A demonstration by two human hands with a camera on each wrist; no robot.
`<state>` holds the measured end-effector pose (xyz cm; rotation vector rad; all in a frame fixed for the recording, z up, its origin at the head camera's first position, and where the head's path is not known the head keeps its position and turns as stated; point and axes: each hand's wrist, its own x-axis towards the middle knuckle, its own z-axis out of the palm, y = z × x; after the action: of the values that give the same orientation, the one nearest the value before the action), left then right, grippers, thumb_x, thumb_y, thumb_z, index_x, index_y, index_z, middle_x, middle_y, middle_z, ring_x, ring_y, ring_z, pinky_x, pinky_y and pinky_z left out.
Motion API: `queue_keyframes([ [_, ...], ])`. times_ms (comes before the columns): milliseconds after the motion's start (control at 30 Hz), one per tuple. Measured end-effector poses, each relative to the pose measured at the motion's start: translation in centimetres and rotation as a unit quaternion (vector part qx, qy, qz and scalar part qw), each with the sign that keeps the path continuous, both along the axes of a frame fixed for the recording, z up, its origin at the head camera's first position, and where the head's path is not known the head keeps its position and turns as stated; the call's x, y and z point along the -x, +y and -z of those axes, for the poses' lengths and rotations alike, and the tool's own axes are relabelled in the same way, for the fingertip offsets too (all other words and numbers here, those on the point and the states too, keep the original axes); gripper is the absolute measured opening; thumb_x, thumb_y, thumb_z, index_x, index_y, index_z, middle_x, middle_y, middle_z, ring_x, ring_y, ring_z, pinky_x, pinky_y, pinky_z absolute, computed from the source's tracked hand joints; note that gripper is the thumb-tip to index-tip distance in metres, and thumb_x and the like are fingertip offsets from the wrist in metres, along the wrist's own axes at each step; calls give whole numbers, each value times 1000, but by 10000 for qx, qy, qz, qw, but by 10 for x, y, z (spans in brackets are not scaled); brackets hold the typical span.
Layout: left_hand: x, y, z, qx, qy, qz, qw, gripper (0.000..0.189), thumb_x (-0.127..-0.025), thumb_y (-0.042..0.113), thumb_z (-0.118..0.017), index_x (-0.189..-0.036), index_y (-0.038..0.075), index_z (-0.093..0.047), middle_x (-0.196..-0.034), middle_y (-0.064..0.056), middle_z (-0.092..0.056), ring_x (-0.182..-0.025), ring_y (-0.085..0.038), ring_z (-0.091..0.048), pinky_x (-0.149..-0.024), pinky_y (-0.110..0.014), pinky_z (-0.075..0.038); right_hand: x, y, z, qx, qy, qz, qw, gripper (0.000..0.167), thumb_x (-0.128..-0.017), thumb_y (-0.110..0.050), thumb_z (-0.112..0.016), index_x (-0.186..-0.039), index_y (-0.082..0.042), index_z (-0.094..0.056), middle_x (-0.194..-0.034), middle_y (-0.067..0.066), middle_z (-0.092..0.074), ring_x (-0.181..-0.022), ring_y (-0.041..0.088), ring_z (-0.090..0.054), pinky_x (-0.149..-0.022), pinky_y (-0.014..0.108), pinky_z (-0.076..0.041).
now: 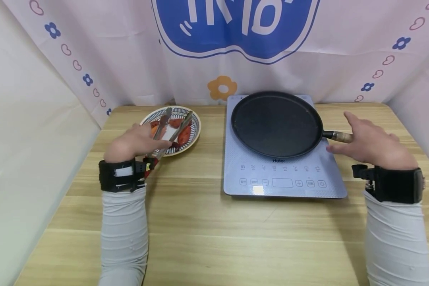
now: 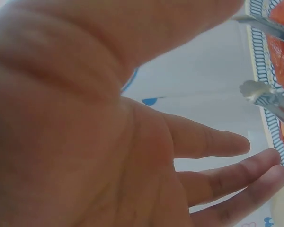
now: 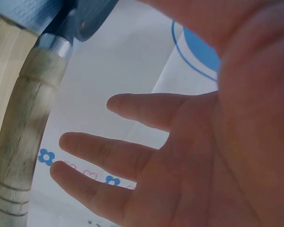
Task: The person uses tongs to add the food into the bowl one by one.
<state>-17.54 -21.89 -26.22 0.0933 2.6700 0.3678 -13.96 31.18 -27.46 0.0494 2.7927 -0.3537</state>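
Note:
My left hand (image 1: 137,141) hovers over the left edge of a patterned plate (image 1: 197,125), its fingers spread and relaxed. Metal tongs (image 1: 183,125) lie across that plate, their red handle reaching out under the hand. Glossy red-orange food pieces (image 1: 184,136) sit beneath the tongs. In the left wrist view, the tong tips (image 2: 254,90) show beyond straight fingers. My right hand (image 1: 373,141) is held beside the wooden handle (image 1: 342,137) of a flat black pan (image 1: 277,125), thumb and fingers apart. The right wrist view shows a gap between the fingers and the handle (image 3: 26,123).
The pan rests on a light-coloured induction cooker (image 1: 284,190) with touch controls along its front. Both stand on a wooden table (image 1: 214,238). A printed cloth (image 1: 186,75) hangs right behind the table's back edge.

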Motion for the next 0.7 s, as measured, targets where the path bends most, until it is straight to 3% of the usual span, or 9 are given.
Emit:
queue_keyframes([
  [133,2,-5,2,93,-90,-20,9999,65,-100,56,-61,-115,-7,-61,-116,-26,-48,-107,-38,-46,-79,-42,-47,3,6,1,46,-46,-22,10000,126,-93,-64,-70,-165,3,8,-157,48,-22,-138,69,-25,-102,85,-27],
  [367,4,-11,5,-119,-255,-99,9996,60,-99,52,-64,-113,-6,-63,-91,-14,-62,-78,-24,-57,-62,-31,-45,8,17,5,139,-122,-125,9998,127,-93,-61,-72,-163,9,8,-153,51,-26,-136,68,-30,-111,81,-28],
  [567,3,-14,5,-217,-305,-189,9991,63,-100,50,-65,-122,-9,-59,-100,-19,-65,-84,-27,-60,-65,-31,-46,9,22,10,27,-234,-115,9997,122,-94,-60,-71,-162,12,0,-148,51,-33,-132,68,-37,-108,80,-33],
  [700,5,-14,5,-344,-477,-179,9981,55,-100,46,-66,-118,-5,-61,-94,-14,-65,-80,-24,-60,-64,-31,-46,10,24,14,12,-234,-199,9995,114,-95,-55,-72,-161,14,-10,-146,50,-37,-130,68,-39,-106,79,-36],
])
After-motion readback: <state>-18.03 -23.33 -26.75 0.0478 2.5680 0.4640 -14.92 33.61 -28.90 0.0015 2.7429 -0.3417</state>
